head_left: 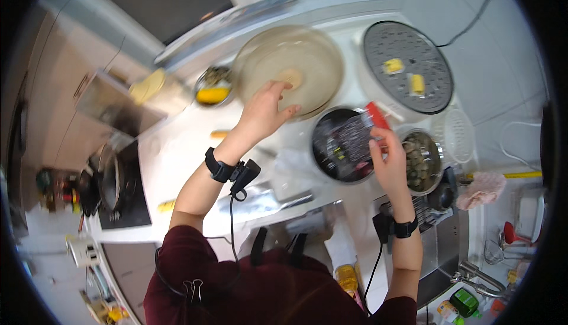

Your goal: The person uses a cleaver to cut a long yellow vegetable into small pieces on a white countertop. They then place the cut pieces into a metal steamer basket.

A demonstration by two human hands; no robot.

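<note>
At the centre of the head view, the left hand (266, 110) hangs open over the lower left part of the big bowl (322, 61), thumb apart from the bent fingers, with nothing seen in its grasp. Just right of centre, the right hand (389, 156) has its thumb and fingertips drawn together at the edge of a dark packet (357, 138) with a red end, and appears to pinch it; blur hides the exact contact. The packet lies over the black bowl (320, 150), covering much of its opening.

The step in hand looks to be the handling of this packet by the right hand, with the left unoccupied. As I judge it, the next move calls for a firm pinch at the packet's edge, and for a lift clear of both the black bowl's rim and the pot (439, 158) of shellfish (416, 162) close by on the right. If the left hand is to help, it would need to pass the big bowl's rim. At the upper right, the round tray (408, 38) carries two yellow blocks (417, 84), apart from both hands.
</note>
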